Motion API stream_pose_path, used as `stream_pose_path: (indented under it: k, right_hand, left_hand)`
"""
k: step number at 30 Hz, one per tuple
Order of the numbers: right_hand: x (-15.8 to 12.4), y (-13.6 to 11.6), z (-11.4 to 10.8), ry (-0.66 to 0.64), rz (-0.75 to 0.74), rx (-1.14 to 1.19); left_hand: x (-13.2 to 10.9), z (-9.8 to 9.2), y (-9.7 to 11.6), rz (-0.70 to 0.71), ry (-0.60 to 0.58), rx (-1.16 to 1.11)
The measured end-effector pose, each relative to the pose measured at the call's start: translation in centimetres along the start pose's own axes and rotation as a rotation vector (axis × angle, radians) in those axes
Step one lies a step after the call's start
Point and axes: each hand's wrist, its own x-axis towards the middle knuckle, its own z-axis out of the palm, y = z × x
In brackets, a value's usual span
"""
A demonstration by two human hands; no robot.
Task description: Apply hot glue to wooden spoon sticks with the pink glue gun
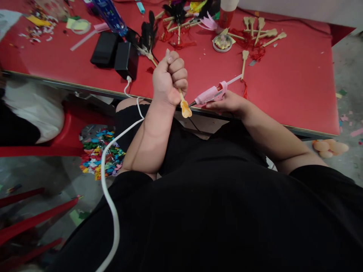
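Observation:
My left hand (171, 75) is closed in a fist around a small wooden stick (185, 108), whose flared, paddle-like end points down toward me and carries a shiny orange-yellow patch. A black-feathered stick (147, 47) shows just beyond the fist; I cannot tell whether it is the same piece. In my right hand (227, 104) is a pink hot glue gun (211, 93) with a clear glue stick (234, 79) protruding from its back. The gun's dark nozzle is right beside the stick's flared end; whether they touch is unclear.
Black boxes (126, 58) with a white cable, a blue bottle (110, 17) and a small round dish (222, 42) stand on the red table (297, 83). Loose wooden sticks (259, 30) lie at the back right. Colourful scraps (102, 151) heap beside a red chair (68, 128).

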Motion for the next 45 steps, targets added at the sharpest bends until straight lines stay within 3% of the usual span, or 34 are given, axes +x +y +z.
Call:
stream_pose_path:
  k: [5,8,12,20,26,30,34,45]
  right_hand:
    - [-0.2,0.9,0.1,-0.022,-0.146,-0.046]
    - [0.1,1.4,0.0,-0.018,-0.168,-0.057]
    - [0.6,1.6,-0.1,-0.003,-0.190,-0.103]
    - [0.4,1.4,0.1,0.063,-0.163,-0.130]
    - [0.3,2.5,-0.7,-0.005,-0.196,-0.017]
    - [0.4,2.6,-0.8,0.039,-0.189,-0.041]
    - [0.3,2.4,-0.8,0.001,-0.177,-0.043]
    - [-0.2,2.2,-0.4,0.129,-0.187,-0.093]
  left_hand:
    - [-0.4,1.4,-0.1,-0.018,-0.019,-0.176]
    - [-0.6,1.9,-0.2,-0.014,0.031,-0.156]
    - [-0.5,1.4,-0.2,-0.030,0.046,-0.013]
    - [0.3,0.0,-0.8,0.014,-0.037,-0.077]
    - [0.7,-0.5,-0.8,-0.013,-0.050,-0.093]
    - [0.2,0.1,-0.4,-0.069,-0.027,-0.148]
    - [-0.3,1.0,-0.1,-0.071,-0.023,-0.246]
    - [-1.7,2.6,0.3,-0.066,0.062,-0.167]
